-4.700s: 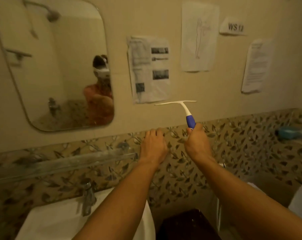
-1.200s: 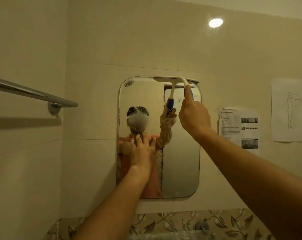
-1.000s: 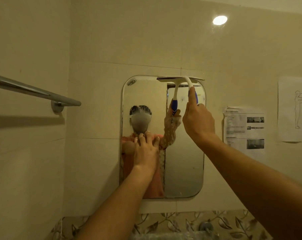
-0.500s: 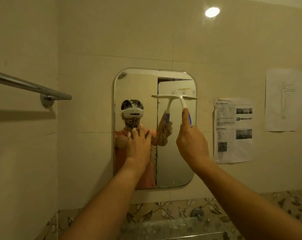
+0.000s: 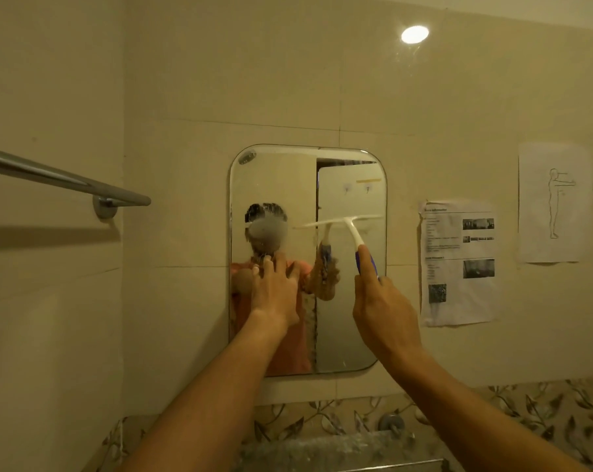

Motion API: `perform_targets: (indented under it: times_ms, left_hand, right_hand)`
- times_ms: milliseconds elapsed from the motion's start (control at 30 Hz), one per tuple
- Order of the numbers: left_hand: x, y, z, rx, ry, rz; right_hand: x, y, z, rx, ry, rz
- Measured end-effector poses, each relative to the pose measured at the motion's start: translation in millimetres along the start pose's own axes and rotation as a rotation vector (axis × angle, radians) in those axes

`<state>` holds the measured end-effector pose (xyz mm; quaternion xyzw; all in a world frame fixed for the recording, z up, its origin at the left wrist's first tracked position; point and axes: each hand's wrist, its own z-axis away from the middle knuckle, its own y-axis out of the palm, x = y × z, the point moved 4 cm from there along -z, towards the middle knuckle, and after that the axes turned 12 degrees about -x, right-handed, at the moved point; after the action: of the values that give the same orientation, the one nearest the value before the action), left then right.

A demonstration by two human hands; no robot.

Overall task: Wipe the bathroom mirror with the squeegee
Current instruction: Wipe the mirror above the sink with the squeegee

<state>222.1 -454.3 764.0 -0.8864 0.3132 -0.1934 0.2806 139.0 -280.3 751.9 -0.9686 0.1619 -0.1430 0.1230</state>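
A rounded rectangular mirror hangs on the tiled wall straight ahead. My right hand grips the blue handle of a white squeegee, whose blade lies across the right half of the glass about a third of the way down. My left hand rests flat on the mirror's left half, fingers spread, holding nothing. The glass reflects a person, both hands and the squeegee.
A metal towel bar juts from the left wall at head height. Printed papers and a figure drawing are taped right of the mirror. Below run leaf-patterned tiles and a glass shelf.
The squeegee started at the mirror's top edge and my right hand has drawn it down the right half. My left hand has stayed on the glass.
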Motion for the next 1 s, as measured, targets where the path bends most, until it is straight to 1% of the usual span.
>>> perform_targets:
  times_ms: [100,233,333,500,667,867,1000]
  left_hand:
    - [5.5,-7.9,-0.8,-0.076,-0.006,0.045]
    - [16.8,-11.4,2.0,-0.169,-0.001,0.064]
    - [26.1,-1.6,3.5,-0.144,-0.027,0.063]
    - [38.0,13.3,12.1,-0.113,-0.027,0.033]
    - [35.4,14.4,14.3,-0.107,-0.042,0.029]
    - [37.2,21.5,14.7,-0.091,-0.007,-0.016]
    - [36.9,20.5,13.9,-0.078,-0.01,-0.033]
  right_hand:
    - [20.1,-9.7,-36.1,-0.076,-0.011,-0.065]
    - [59.9,-16.2,-84.3,-0.102,-0.055,-0.164]
    - [81.5,-8.4,-107.9,-0.115,-0.08,-0.158]
    - [102.6,12.2,-122.8,-0.067,-0.078,-0.102]
    - [104.3,35.2,-119.3,-0.056,-0.047,-0.069]
    - [102.5,37.4,-117.1,-0.077,-0.045,-0.046]
    - [101.1,45.6,-94.6,-0.088,-0.056,-0.038]
